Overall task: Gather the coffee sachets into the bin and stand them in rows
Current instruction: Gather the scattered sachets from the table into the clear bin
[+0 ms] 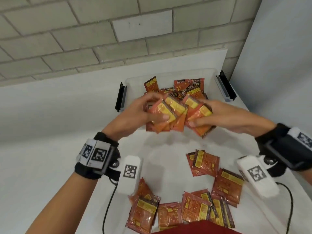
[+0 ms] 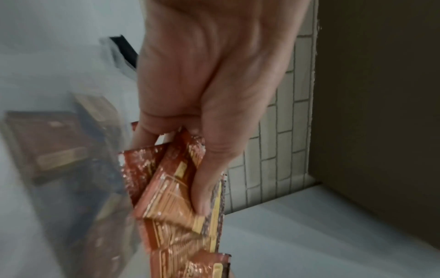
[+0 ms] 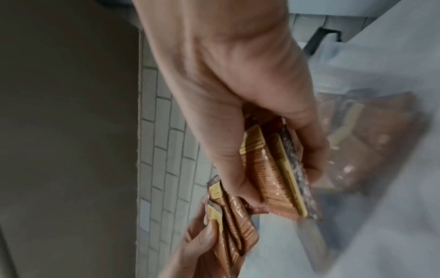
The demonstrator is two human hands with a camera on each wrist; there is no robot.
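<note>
Holding: our left hand [image 1: 135, 114] grips one fanned bunch of sachets [image 1: 164, 115] and our right hand [image 1: 217, 115] grips a second bunch [image 1: 200, 119], thumbs pressed on top, both raised at the near edge of the bin [image 1: 209, 71].
Step in hand: we judge we are squaring the two bunches before lowering them in.
Doing it well: we should tap the edges level, keep the yellow panels facing one way, and set them down upright against the bin wall so they cannot topple.
Bin contents: the sachets inside [image 1: 189, 88] lie jumbled and leaning, not in rows.
In the way: that heap fills the floor where a row should stand; we would push it aside first.
Left on the table [image 1: 42, 115]: loose sachets [image 1: 185, 208] lie near our body, several overlapping.
Around: black clips [image 1: 120, 97] on the bin's ends, a brick wall [image 1: 84, 31] behind.
</note>
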